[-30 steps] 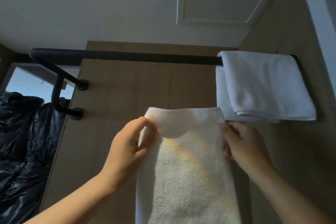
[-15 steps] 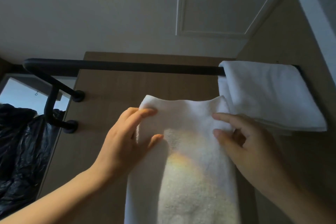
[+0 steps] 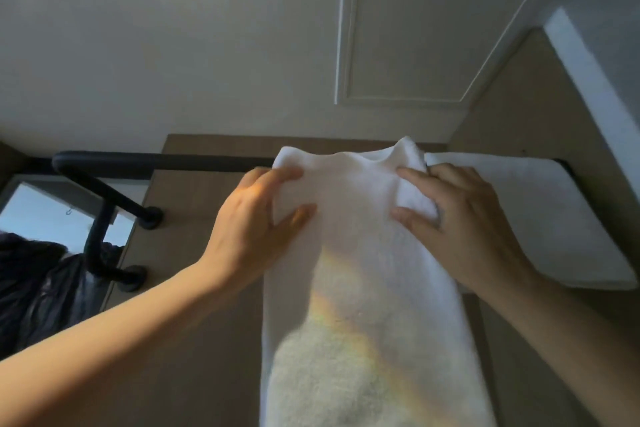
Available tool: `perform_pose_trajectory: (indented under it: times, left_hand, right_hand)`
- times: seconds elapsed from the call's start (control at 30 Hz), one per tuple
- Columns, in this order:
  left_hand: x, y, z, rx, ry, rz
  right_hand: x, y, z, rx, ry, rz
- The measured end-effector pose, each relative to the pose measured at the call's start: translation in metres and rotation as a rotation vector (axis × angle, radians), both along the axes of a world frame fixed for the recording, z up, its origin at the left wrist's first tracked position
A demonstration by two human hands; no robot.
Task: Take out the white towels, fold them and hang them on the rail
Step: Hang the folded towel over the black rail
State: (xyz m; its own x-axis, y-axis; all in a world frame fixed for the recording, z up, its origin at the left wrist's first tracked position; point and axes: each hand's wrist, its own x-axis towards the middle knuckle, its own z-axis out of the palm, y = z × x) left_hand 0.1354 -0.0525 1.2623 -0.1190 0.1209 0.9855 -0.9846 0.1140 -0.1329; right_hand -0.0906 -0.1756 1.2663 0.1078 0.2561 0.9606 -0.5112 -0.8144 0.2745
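I hold a folded white towel (image 3: 360,288) up at the black rail (image 3: 166,161), its top edge level with the bar and covering part of it. My left hand (image 3: 256,222) pinches the towel's upper left corner. My right hand (image 3: 460,222) grips the upper right corner. The rest of the towel hangs down below my hands. A second white towel (image 3: 540,218) hangs folded over the right end of the rail, just right of my right hand.
The rail is fixed to a wooden panel (image 3: 194,288) by two black brackets (image 3: 135,277) on the left. Black plastic bags (image 3: 31,288) lie at lower left. A white ceiling with a hatch (image 3: 415,38) is above.
Both hands have lifted the towel from below the rail up to the bar. Its top edge now overlaps the rail next to the hung towel.
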Motion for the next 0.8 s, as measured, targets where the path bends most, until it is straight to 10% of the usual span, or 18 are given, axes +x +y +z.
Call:
perform_pose_trajectory:
  times: [0.5,0.8]
  left_hand:
    - [-0.002,-0.049,0.111,0.281,0.122,0.436]
    - [-0.011,-0.043,0.089,0.175,0.247,0.285]
  right_hand:
    - [0.051,-0.05,0.109,0.195,-0.183,-0.276]
    - [0.055,-0.051,0.107,0.176,-0.216,-0.364]
